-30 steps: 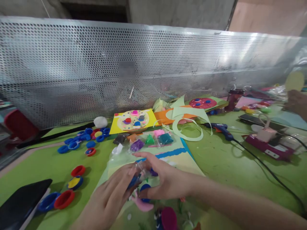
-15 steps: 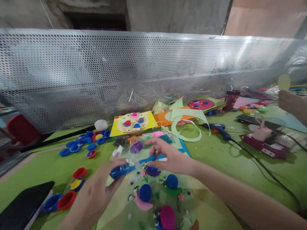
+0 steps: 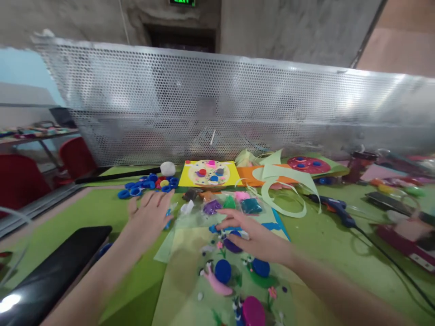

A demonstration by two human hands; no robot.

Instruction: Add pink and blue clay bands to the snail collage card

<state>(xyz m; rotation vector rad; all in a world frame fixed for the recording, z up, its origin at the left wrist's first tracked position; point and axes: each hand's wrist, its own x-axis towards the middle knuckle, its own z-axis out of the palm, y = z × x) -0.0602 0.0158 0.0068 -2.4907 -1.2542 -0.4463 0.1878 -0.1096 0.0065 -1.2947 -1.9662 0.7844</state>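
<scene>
My left hand [image 3: 149,215] is stretched out flat over the green table, fingers apart. Beside its thumb lies a clear packet with blue clay [image 3: 167,220], partly covered by the hand. At the fingertips of my right hand [image 3: 243,233] is a small lump of blue clay [image 3: 213,229]; its fingers are bent in around it. Under that hand is a light green sheet [image 3: 183,271] decorated with clay snails. They include a purple-bodied snail [image 3: 233,243], a pink snail [image 3: 219,278], a green snail [image 3: 261,271] and one with a magenta shell [image 3: 253,311].
Blue bottle caps [image 3: 144,183] and a white ball [image 3: 167,169] stand at the back left. Several clay packets [image 3: 250,205] lie beyond the sheet, before a yellow picture [image 3: 212,173] and paper scraps [image 3: 283,197]. A glue gun [image 3: 335,208] with cord is right, a black phone-like object [image 3: 61,271] left.
My left hand has moved away to the left and spread its fingers, no longer gripping the blue clay packet. The blue strip between my hands has parted. The view has turned left.
</scene>
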